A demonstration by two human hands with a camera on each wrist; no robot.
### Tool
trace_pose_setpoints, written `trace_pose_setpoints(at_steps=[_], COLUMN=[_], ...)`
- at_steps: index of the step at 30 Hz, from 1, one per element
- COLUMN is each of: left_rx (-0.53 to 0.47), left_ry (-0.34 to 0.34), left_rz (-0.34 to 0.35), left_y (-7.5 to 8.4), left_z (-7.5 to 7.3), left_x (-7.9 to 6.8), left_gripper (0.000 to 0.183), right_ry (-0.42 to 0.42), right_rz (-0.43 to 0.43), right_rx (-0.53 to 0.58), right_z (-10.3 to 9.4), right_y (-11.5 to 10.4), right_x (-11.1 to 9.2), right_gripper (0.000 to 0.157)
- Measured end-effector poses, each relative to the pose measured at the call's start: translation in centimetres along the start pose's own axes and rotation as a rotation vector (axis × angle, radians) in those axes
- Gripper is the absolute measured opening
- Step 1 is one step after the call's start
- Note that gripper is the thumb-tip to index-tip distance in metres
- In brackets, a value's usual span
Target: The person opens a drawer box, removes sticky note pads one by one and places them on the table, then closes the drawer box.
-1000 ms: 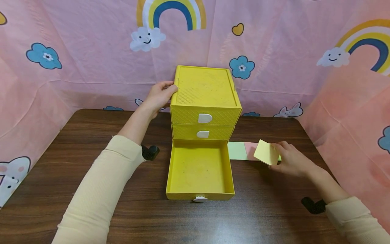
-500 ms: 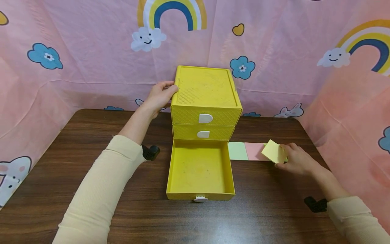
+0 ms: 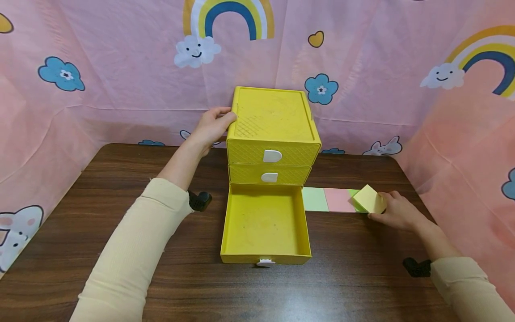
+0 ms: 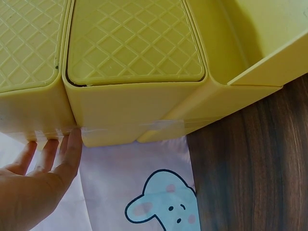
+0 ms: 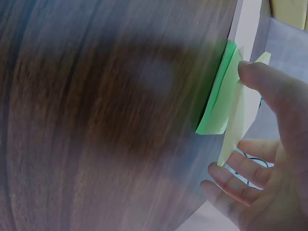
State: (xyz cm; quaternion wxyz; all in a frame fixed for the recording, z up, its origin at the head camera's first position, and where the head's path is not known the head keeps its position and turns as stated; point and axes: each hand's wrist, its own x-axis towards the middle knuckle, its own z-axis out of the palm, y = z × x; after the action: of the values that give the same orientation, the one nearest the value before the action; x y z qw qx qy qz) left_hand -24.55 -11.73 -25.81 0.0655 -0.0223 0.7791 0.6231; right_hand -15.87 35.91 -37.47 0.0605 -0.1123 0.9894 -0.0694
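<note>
A yellow sticky note pad [image 3: 371, 199] is pinched by my right hand [image 3: 399, 213], thumb at one edge and fingertips at the other. It is tilted over a bright green sticky note pad [image 5: 220, 103], covering much of it in the head view. Left of these lie a pink sticky note pad [image 3: 339, 200] and a mint green one [image 3: 315, 199], in a row beside the drawer unit. My left hand [image 3: 211, 127] touches the upper left side of the yellow drawer unit [image 3: 273, 116]; in the left wrist view its fingers look fairly straight against the wall.
The bottom drawer [image 3: 265, 223] is pulled out toward me and holds nothing. Two drawers with white handles above it are closed. The unit stands on a dark wood table [image 3: 177, 277]. A pink printed cloth [image 3: 362, 116] hangs behind and at both sides.
My right hand has moved to the right with the yellow sticky note pad, uncovering the pink pad and part of the green one. The left hand stays on the drawer unit.
</note>
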Motion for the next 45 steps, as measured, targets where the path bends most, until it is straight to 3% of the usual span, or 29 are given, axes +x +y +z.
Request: trace_pose_setpoints(at_steps=[23, 29, 38, 45], left_rx=[0.001, 0.0, 0.001, -0.001], left_ry=[0.002, 0.003, 0.008, 0.008], left_rz=[0.002, 0.003, 0.005, 0.007], left_y=[0.0, 0.0, 0.0, 0.0], left_z=[0.0, 0.0, 0.0, 0.1], left_x=[-0.1, -0.2, -0.2, -0.2], left_gripper=[0.055, 0.055, 0.054, 0.055], right_ry=[0.009, -0.024, -0.018, -0.063], right_rz=[0.082, 0.125, 0.131, 0.174], right_rx=[-0.001, 0.006, -0.009, -0.006], right_z=[0.3, 0.2, 0.3, 0.2], right_y=[3.0, 3.4, 4.4, 4.5], right_x=[-0.2, -0.3, 0.0, 0.1], right_gripper=[0.076, 0.078, 0.068, 0.073])
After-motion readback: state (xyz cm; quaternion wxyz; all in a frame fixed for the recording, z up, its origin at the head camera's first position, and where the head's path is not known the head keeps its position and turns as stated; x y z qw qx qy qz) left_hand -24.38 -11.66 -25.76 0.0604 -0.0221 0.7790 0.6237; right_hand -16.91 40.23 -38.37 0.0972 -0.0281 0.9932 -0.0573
